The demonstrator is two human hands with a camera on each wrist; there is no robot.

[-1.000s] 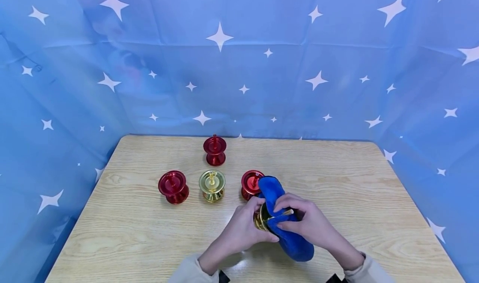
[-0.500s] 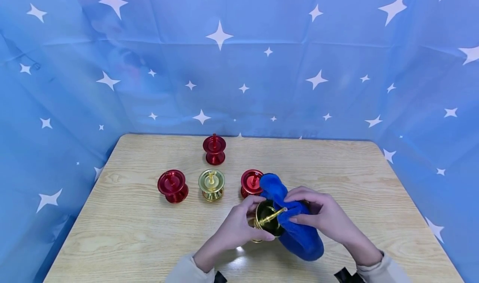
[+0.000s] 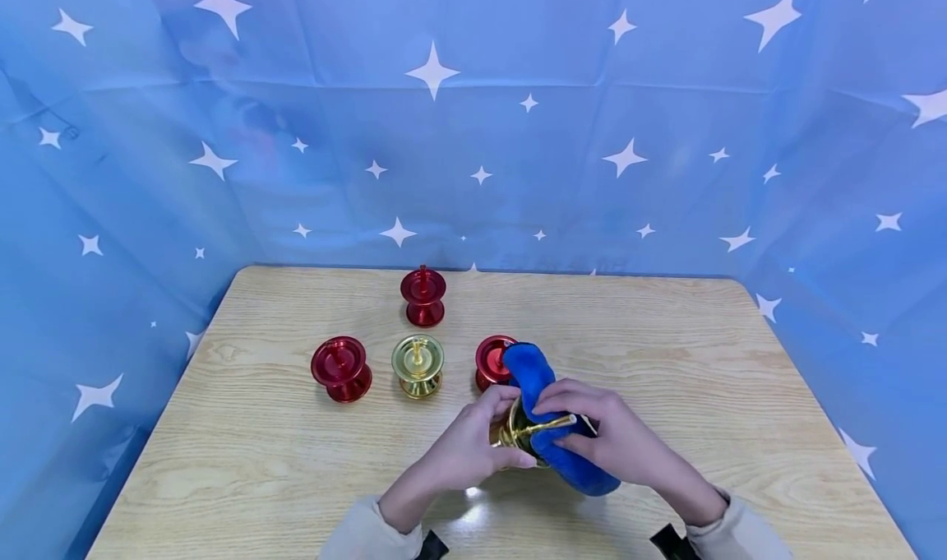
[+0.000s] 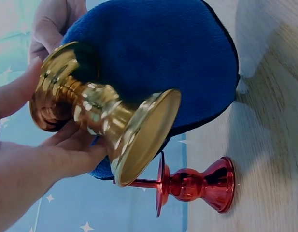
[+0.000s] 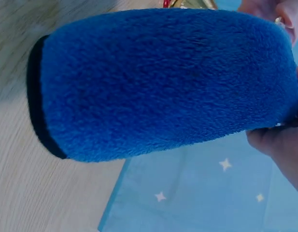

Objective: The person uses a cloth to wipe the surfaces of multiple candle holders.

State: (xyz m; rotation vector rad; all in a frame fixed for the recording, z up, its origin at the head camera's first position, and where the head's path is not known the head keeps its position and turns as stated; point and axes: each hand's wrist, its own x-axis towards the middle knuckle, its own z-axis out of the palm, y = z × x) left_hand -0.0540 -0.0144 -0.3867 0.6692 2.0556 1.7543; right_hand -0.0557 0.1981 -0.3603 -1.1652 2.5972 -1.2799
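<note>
My left hand (image 3: 462, 453) grips a gold candle holder (image 4: 98, 104) off the table, tilted so its dish and central spike face right. In the left wrist view its flared hollow base points toward the lower right. A blue plush cloth (image 3: 584, 471) with a dark edge is pinched in my right hand (image 3: 617, 437). The cloth touches the dish beside the spike, hiding part of the inside. Its bunched length fills most of the right wrist view, where the right fingers are largely cut off.
A bright red candle holder (image 3: 491, 361) stands just behind the cloth, partly covered by it. Further left are another gold candle holder (image 3: 418, 361) and two dark red ones, one at left (image 3: 342, 364) and one at back (image 3: 424, 295). A starry blue curtain (image 3: 473, 132) surrounds the wooden table (image 3: 244, 453).
The right hand with the cloth pulled right, away from the dish, then came back left against it. The left hand shifted slightly left with the gold candle holder, whose tilt varied.
</note>
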